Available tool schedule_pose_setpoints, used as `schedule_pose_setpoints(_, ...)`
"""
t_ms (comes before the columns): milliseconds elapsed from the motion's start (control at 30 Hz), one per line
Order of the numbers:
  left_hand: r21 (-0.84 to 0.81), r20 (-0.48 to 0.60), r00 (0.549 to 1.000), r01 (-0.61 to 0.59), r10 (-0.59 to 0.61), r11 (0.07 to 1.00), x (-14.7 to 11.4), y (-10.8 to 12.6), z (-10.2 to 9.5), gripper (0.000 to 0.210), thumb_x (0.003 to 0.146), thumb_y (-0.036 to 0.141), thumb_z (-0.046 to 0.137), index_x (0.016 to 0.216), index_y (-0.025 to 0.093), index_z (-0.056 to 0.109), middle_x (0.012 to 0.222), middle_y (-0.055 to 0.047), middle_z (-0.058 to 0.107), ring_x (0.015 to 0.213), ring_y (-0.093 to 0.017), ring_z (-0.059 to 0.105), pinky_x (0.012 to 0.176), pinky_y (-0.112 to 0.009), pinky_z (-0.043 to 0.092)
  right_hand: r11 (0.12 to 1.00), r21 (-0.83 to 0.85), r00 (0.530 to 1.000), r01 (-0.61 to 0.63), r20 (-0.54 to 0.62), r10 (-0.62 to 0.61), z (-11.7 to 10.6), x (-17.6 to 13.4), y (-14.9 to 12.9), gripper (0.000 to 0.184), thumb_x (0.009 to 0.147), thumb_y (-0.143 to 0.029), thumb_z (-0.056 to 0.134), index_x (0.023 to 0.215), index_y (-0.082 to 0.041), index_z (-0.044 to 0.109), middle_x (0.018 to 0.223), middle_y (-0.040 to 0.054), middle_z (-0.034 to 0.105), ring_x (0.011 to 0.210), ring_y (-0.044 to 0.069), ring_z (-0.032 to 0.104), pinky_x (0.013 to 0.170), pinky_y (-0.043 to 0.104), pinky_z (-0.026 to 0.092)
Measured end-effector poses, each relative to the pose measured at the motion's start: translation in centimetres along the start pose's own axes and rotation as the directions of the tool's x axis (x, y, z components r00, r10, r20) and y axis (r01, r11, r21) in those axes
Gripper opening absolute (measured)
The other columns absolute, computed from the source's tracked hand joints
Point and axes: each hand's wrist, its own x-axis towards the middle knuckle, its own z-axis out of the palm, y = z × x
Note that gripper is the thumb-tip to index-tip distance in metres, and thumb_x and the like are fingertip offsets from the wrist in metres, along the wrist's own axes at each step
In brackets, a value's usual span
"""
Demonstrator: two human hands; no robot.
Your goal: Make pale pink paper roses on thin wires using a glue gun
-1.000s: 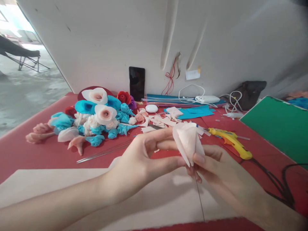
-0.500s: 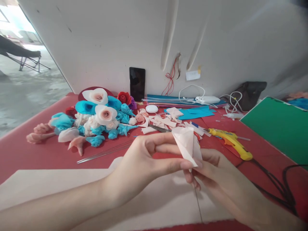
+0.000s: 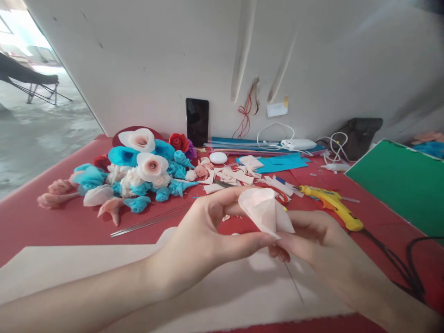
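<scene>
Between my two hands is a pale pink paper flower [image 3: 262, 210], its petals wrapped in a cone around a thin wire stem [image 3: 294, 283] that slants down to the right. My left hand [image 3: 211, 240] is closed on it, thumb pressed to the base of the petals and fingers behind. From the other side my right hand [image 3: 314, 243] pinches the base near the stem, some of its fingers hidden behind the paper. Under both hands a large pale paper sheet [image 3: 104, 277] lies on the red table [image 3: 45, 222].
Finished blue, white and pink paper flowers [image 3: 138, 166] are heaped at the left beside several wires [image 3: 149, 221]. Paper scraps [image 3: 236, 175] lie behind my hands. A yellow glue gun [image 3: 333, 206] with a black cord and a green board [image 3: 398, 185] are at the right. A phone [image 3: 197, 121] leans on the wall.
The flower has turned and tipped to the left between my fingers, showing more of its rounded petal. Its wire stem now slants further right. Both hands stay closed on it.
</scene>
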Motion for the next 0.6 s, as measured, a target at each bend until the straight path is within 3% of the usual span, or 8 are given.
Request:
schedule_pose_setpoints(133,0.150,-0.047,0.999,-0.008,0.015,0.989,-0.1,-0.3,-0.3,0.041,0.071,0.022,0.072,0.109,0.029,0.057,0.093,0.004,0.068,0.083,-0.012,0.063,0.077,-0.021,0.048,0.984,-0.179,1.000,-0.016,0.017,0.019,-0.7,-0.3,-1.0,0.014,0.078,-0.024,0.060,0.066,-0.017,0.063,0.061,-0.0017,0.057,0.059,0.007,0.051,0.052,0.015,0.039)
schedule_pose_setpoints(233,0.269,0.024,0.995,-0.099,0.096,0.958,-0.2,-0.4,-0.6,0.039,0.073,0.020,0.070,0.108,0.032,0.057,0.100,0.005,0.067,0.090,-0.014,0.062,0.081,-0.023,0.047,0.948,-0.320,0.998,-0.009,0.056,0.029,-1.2,-0.3,-1.4,0.012,0.078,-0.023,0.059,0.068,-0.018,0.062,0.062,-0.0027,0.056,0.060,0.008,0.051,0.056,0.016,0.040)
schedule_pose_setpoints(333,0.435,0.105,0.982,-0.190,0.159,0.880,-0.1,-0.3,-0.7,0.033,0.074,0.018,0.068,0.104,0.027,0.058,0.097,0.004,0.067,0.088,-0.013,0.061,0.077,-0.021,0.047,0.895,-0.444,0.992,0.035,0.126,0.024,-1.7,0.0,-1.2,0.011,0.080,-0.023,0.056,0.073,-0.020,0.064,0.069,-0.0013,0.059,0.065,0.010,0.052,0.059,0.018,0.042)
schedule_pose_setpoints(433,0.566,0.246,0.950,-0.301,0.191,0.767,0.2,-0.1,-0.8,0.023,0.076,0.014,0.063,0.098,0.021,0.059,0.088,0.002,0.066,0.078,-0.012,0.060,0.069,-0.021,0.045,0.879,-0.475,0.982,0.035,0.180,0.058,-1.9,0.1,-0.9,0.012,0.080,-0.023,0.054,0.075,-0.020,0.065,0.071,-0.0001,0.058,0.066,0.011,0.052,0.056,0.018,0.041)
schedule_pose_setpoints(600,0.620,0.386,0.881,-0.466,0.272,0.631,0.4,-0.1,-1.0,0.019,0.076,0.010,0.059,0.092,0.020,0.055,0.088,0.001,0.064,0.079,-0.012,0.056,0.079,-0.025,0.042,0.870,-0.491,0.977,0.048,0.203,0.060,-2.0,0.0,-1.1,0.016,0.078,-0.025,0.058,0.064,-0.018,0.061,0.058,-0.0033,0.051,0.056,0.008,0.045,0.048,0.016,0.034)
